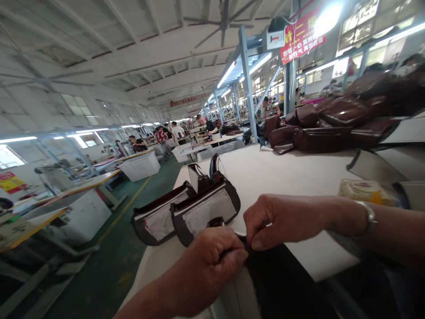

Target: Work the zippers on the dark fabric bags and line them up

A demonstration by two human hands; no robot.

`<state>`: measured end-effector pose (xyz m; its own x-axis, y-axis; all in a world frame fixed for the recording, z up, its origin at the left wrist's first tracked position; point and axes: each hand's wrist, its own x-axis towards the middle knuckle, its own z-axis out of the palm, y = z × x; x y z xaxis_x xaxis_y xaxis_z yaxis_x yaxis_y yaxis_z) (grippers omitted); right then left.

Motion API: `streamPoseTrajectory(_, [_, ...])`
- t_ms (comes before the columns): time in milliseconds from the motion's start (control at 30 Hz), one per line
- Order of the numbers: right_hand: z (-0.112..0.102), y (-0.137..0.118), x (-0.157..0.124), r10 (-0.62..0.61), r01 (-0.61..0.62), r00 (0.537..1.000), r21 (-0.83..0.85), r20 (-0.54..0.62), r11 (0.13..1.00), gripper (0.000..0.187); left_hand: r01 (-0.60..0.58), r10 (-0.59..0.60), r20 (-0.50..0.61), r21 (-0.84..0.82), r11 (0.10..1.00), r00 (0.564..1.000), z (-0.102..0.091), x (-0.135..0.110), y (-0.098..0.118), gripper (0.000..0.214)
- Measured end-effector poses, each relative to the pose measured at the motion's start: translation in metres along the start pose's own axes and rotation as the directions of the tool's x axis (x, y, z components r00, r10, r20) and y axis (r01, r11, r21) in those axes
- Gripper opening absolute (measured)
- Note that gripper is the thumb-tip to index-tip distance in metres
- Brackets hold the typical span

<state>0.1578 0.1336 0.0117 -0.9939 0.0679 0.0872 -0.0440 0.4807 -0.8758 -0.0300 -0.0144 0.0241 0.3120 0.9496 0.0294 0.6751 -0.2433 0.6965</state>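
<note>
In the head view, looking forward and down along a white work table [275, 177], the person's left hand [212, 270] at lower middle and right hand [282, 221] just to its right pinch the upper edge of a dark brown leather piece [282, 283]. Each hand presses thumb against curled fingers, and the two grips sit close together, apparently to keep that edge taut and lined up. The piece runs down toward the person at the bottom of the frame. A metal bangle [368, 217] circles the right wrist. Just beyond the hands, two unfinished brown bags [186, 208] with pale inner panels lie side by side, overlapping, seemingly set within easy reach. At upper right, brown leather bags [332, 119] are heaped along the table, perhaps kept together as a batch. Far off at upper middle, a co-worker [207, 126] stands among factory workstations.
</note>
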Motion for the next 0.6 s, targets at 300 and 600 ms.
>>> streamPoseTrajectory(300, [0.051, -0.003, -0.005, 0.109, -0.128, 0.938, -0.037, -0.330, 0.991, 0.005, -0.120, 0.119, -0.011, -0.176, 0.977, 0.993, 0.004, -0.005, -0.001, 0.037])
streamPoseTrajectory(600, [0.016, -0.012, -0.025, 0.015, -0.058, 0.937, -0.114, -0.349, 0.992, 0.028, -0.172, 0.166, -0.127, -0.043, 0.984, 0.978, -0.025, -0.013, 0.011, 0.038])
